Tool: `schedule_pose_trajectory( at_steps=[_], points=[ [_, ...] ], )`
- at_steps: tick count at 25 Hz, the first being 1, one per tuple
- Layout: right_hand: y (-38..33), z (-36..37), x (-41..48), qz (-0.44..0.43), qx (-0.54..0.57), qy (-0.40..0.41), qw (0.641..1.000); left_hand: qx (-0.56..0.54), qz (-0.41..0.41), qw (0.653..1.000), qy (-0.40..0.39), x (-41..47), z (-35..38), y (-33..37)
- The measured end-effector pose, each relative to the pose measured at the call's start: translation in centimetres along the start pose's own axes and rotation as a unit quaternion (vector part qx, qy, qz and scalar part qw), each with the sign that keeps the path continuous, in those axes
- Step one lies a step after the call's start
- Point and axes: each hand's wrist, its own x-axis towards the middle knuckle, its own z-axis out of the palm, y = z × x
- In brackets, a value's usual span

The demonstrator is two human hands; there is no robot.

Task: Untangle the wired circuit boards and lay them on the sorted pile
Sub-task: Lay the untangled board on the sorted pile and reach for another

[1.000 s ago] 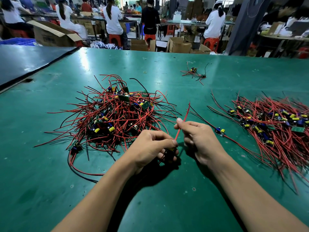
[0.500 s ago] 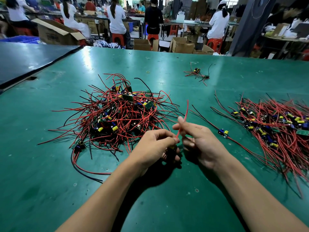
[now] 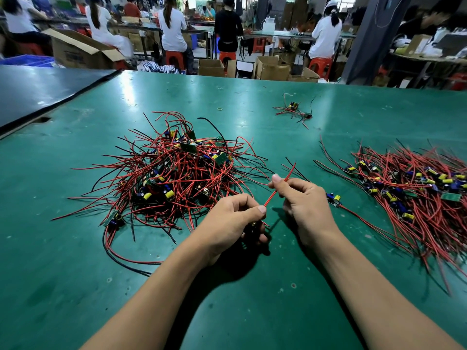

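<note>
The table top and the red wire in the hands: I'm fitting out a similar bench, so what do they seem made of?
The table top is probably a green rubber or vinyl mat, semi-gloss: it mirrors bright lights and carries small pits. The red wire looks coated in smooth, slightly shiny plastic and curves gently where held; its core does not show.

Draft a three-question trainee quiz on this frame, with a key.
1. True or false: the left hand and the right hand both hold the same red wire.
2. Where does the sorted pile lie? A) left of the hands B) right of the hands C) inside a cardboard box
3. Fill in: the tangled pile rests on a ____ table.
Key: 1 true; 2 B; 3 green.
</note>
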Motion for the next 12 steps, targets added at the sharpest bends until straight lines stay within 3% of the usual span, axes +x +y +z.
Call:
schedule_pose_trajectory(
  at_steps=[4,7,10,12],
  points=[
    [-0.6,0.7,0.4,0.083,0.138,0.023,0.987,0.011,0.004,1.000,-0.008,0.2,-0.3,0.0],
    [-1.5,0.6,0.7,0.157,0.246,0.021,0.956,0.022,0.003,1.000,-0.016,0.2,-0.3,-0.1],
    [-1.8,0.1,0.6,0.183,0.333,-0.013,0.925,0.020,-0.003,1.000,-0.019,0.1,-0.4,-0.1],
    [-1.6,0.1,0.4,0.175,0.324,-0.034,0.929,0.001,-0.014,1.000,-0.011,0.1,-0.5,-0.1]
  ],
)
